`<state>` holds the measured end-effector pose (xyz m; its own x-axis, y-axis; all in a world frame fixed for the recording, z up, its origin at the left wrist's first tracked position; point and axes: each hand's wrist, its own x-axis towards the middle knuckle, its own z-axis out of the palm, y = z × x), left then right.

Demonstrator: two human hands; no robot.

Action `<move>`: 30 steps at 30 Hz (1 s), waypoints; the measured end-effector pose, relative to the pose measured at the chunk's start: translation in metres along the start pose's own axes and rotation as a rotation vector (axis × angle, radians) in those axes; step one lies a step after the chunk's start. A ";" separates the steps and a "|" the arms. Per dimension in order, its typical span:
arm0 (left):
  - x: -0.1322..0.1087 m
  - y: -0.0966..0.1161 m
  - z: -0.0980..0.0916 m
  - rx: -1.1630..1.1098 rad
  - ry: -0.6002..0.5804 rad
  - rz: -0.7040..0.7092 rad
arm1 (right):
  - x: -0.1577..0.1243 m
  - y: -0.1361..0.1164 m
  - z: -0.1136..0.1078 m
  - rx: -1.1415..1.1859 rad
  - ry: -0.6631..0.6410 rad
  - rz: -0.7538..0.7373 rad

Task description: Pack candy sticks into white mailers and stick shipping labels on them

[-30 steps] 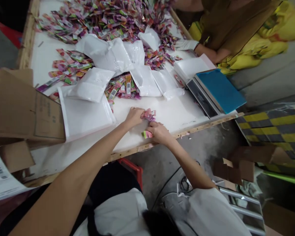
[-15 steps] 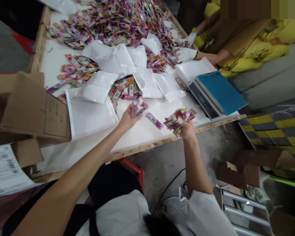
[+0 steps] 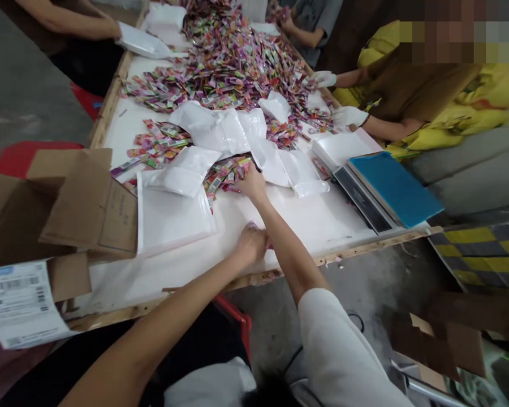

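Observation:
My left hand [image 3: 251, 246] is closed low over the table's front edge; a bit of pink wrapper peeks past its fingers. Beyond it, my right hand [image 3: 253, 182] reaches across into a small heap of colourful printed sachets [image 3: 220, 174], its fingers curled about some of them and partly hidden. White pouches [image 3: 227, 131] lie over this heap, right beside my right hand. A flat white padded envelope [image 3: 176, 217] rests to the left of both hands, with a filled white pouch [image 3: 189, 169] on top of it.
A large sachet pile [image 3: 237, 62] covers the far table. Gloved hands of a co-worker [image 3: 350, 117] work at the right; other people stand at the far left and back. A scale with a blue top [image 3: 396, 186] stands right, an open cardboard box [image 3: 89, 209] left.
My right hand has moved from the right, where it held a bunch of sachets, up to the heap. My left hand has come down towards the edge. The loose purple sachet no longer shows.

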<state>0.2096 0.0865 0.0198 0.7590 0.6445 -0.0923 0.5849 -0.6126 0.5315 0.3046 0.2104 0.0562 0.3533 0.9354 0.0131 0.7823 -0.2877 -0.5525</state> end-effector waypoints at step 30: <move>-0.105 -0.034 -0.036 0.335 -0.057 -0.270 | -0.152 0.055 -0.020 -0.502 -0.352 0.021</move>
<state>0.0995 0.0561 0.0416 0.5747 0.7819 -0.2416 0.8184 -0.5459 0.1798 0.3046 0.0484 0.0404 0.2477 0.9155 -0.3172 0.9534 -0.2886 -0.0884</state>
